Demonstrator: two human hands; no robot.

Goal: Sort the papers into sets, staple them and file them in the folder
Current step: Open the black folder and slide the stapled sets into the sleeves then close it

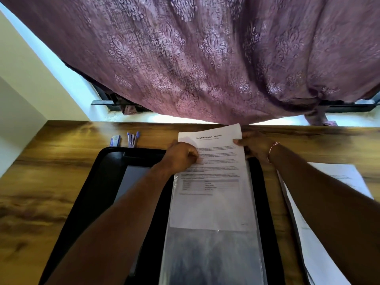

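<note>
The left hand (181, 155) pinched the paper set (213, 202) by its left edge with curled fingers (192, 156). The right hand (257, 146) pinched the right edge, its fingers mostly hidden behind the sheet. Nearer the wrists, the set lay on the open black folder (98, 182) on the wooden worktop (51, 171); a purple curtain (205, 58) hung beyond.

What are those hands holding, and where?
Both hold the paper set: left hand grips its left edge, right hand pinches its upper right edge.

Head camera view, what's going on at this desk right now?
A person holds a printed transcript partway inside a clear sleeve of the open black folder on the wooden desk. The left hand grips its left edge; the right hand pinches its right edge near the top. More papers lie to the right.
</note>
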